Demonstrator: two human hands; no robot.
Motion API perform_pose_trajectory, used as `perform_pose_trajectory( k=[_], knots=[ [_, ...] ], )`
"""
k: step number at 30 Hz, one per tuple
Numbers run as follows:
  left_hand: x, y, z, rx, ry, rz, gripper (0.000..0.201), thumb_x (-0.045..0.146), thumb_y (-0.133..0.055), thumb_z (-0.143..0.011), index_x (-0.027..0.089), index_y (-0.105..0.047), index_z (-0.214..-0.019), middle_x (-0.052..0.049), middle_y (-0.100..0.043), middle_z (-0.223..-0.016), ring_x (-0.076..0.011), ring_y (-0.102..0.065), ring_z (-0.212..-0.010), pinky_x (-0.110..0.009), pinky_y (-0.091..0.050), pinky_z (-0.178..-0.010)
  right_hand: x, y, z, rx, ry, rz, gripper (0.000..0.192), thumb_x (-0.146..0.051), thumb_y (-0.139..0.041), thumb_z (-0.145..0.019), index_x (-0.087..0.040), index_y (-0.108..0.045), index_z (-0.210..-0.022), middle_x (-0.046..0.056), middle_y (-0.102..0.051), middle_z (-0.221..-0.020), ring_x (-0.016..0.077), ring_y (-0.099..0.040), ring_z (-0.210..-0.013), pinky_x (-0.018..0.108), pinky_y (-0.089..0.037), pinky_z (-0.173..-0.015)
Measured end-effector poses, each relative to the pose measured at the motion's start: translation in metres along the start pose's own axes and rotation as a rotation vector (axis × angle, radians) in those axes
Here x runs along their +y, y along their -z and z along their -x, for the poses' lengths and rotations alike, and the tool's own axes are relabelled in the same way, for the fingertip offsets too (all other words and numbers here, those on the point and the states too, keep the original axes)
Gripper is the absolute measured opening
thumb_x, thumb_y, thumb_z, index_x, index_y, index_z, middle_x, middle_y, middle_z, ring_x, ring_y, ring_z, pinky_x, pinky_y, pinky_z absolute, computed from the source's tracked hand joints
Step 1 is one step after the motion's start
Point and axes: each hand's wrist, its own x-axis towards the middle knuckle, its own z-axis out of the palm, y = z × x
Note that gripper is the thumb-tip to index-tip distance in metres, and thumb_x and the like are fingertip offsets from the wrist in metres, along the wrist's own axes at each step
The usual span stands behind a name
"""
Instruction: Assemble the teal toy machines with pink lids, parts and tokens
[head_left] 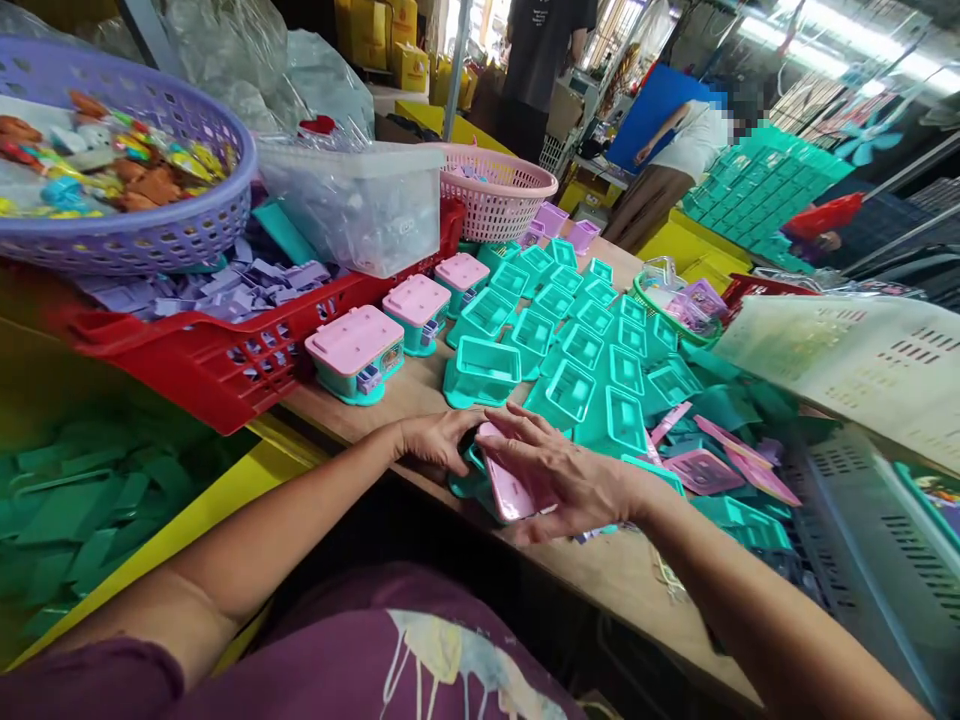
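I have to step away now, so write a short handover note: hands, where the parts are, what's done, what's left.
Left hand and right hand together hold one teal toy box with a pink lid at the table edge.
Done: three lidded boxes stand in a row beside the red crate.
Left: many open teal boxes stand behind the hands; loose pink lids lie to the right.

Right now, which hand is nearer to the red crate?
Left. The left hand is at the table edge, just right of the red crate. The right hand, holding the pink lid, lies farther right.
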Motion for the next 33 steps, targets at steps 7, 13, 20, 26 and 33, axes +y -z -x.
perform_pose_trajectory(
  k=[7,13,20,26,33],
  knots=[
    [0.005,0.000,-0.002,-0.044,-0.012,-0.009,0.082,0.013,-0.077,-0.054,0.022,-0.056,-0.132,-0.007,-0.058,-0.135,-0.0304,-0.051,-0.129,-0.041,-0.040,-0.108,-0.027,-0.008,0.004,0.116,-0.245,-0.043,0.073,-0.037,-0.075,-0.074,-0.029,-0.046,-0.140,0.013,-0.027,-0.154,0.0349,-0.023,-0.144,0.057,-0.033,-0.110],
    [0.006,-0.001,-0.002,-0.050,-0.005,-0.073,0.081,0.014,-0.076,-0.058,0.023,-0.052,-0.135,-0.006,-0.054,-0.140,-0.0279,-0.049,-0.130,-0.041,-0.038,-0.111,-0.031,-0.009,0.000,0.164,-0.198,-0.012,0.069,-0.027,-0.066,-0.074,-0.022,-0.045,-0.139,0.013,-0.032,-0.152,0.0311,-0.029,-0.140,0.054,-0.032,-0.112],
    [0.006,-0.004,0.000,-0.001,0.014,-0.119,0.076,0.020,-0.077,-0.061,0.020,-0.053,-0.134,-0.009,-0.055,-0.139,-0.0294,-0.052,-0.128,-0.040,-0.043,-0.107,-0.015,-0.009,0.000,0.102,-0.028,0.009,0.092,-0.021,-0.057,-0.067,-0.015,-0.024,-0.152,0.016,-0.018,-0.159,0.0308,-0.017,-0.147,0.052,-0.029,-0.115],
    [0.007,-0.002,-0.001,0.001,-0.036,-0.083,0.076,0.016,-0.079,-0.054,0.020,-0.060,-0.127,-0.008,-0.060,-0.132,-0.0317,-0.054,-0.124,-0.042,-0.044,-0.106,-0.012,-0.013,-0.001,0.191,-0.111,-0.003,0.086,-0.022,-0.056,-0.074,-0.017,-0.024,-0.153,0.016,-0.022,-0.157,0.0304,-0.024,-0.145,0.051,-0.032,-0.113],
    [0.000,-0.004,-0.001,0.031,-0.096,-0.073,0.083,0.017,-0.082,-0.051,0.020,-0.058,-0.131,-0.010,-0.055,-0.139,-0.0323,-0.050,-0.129,-0.045,-0.040,-0.110,-0.010,-0.030,-0.005,0.195,-0.124,0.112,0.084,-0.038,-0.060,-0.083,-0.015,-0.023,-0.154,0.018,-0.025,-0.156,0.0328,-0.022,-0.145,0.055,-0.032,-0.113]
  ],
)
